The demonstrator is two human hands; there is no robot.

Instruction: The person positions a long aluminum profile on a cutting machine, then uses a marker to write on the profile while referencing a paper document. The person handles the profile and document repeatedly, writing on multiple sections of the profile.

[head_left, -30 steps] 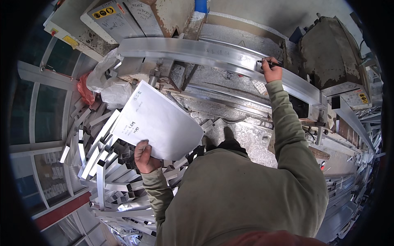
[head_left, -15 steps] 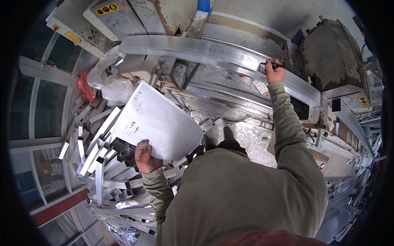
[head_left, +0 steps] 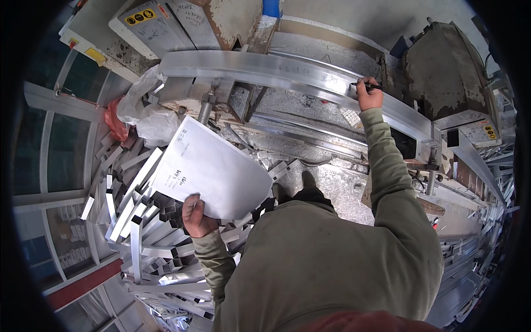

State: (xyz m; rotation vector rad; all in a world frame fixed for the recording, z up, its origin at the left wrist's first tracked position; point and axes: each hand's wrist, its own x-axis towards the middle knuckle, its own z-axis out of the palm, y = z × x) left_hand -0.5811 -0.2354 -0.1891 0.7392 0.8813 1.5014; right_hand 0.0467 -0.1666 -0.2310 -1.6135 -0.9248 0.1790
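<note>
A white sheet of paper [head_left: 215,171] with handwriting is pinched along its lower left edge by my left hand [head_left: 198,216]. My right hand [head_left: 369,94] grips a black marker pen [head_left: 372,86], its tip at the face of a long silver aluminium profile [head_left: 249,65]. Faint handwriting shows on the metal just left of the pen. The profile lies across a machine bed from the upper left to the right. My right forearm reaches out over the near side of that bed; the left one is bent beneath the paper.
Aluminium tube offcuts [head_left: 149,232] lie heaped at my left. Worn machine housings stand at the upper left [head_left: 149,27] and right [head_left: 448,72]. A clear plastic bag [head_left: 155,124] and a red bag [head_left: 115,119] sit beside the pile. Another profile [head_left: 475,166] angles off at the right.
The paper in my left hand has dipped slightly toward me. My right hand and the marker pen have barely shifted, staying at nearly the same spot on the profile.
</note>
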